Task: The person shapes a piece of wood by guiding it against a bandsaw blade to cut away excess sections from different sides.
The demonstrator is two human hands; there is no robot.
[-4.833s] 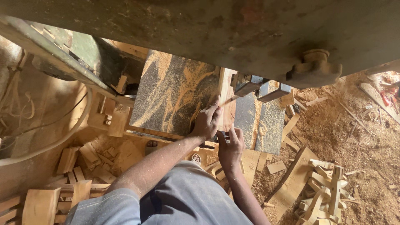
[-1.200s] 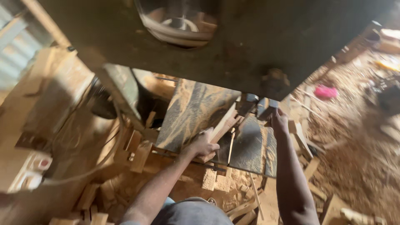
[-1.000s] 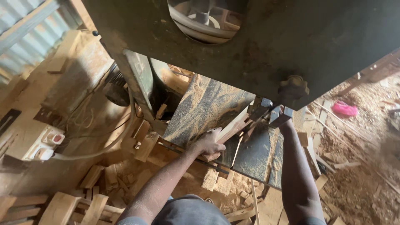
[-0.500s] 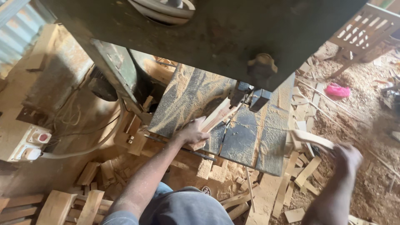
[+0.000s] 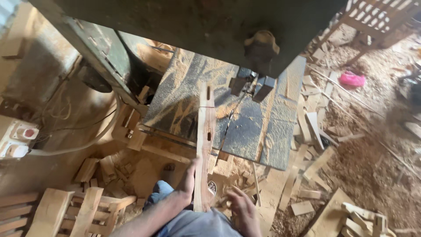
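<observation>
Wood strip: long and narrow, with 2 slots in view; its near end is at the person's lap, its far end lies on the saw table.
Long axis: points away from the person, toward the blade guide.
Left hand: wrapped around the strip's near end.
Right hand: fingers loosely spread, holding nothing, just beside the strip.

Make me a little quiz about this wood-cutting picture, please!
1. True or false: the long wooden strip lies partly on the dusty saw table.
2. Which hand grips the strip's near end?
A. left hand
B. right hand
3. What colour is the small thing lying on the sawdust floor at the upper right?

Key: 1 true; 2 A; 3 pink.
</observation>
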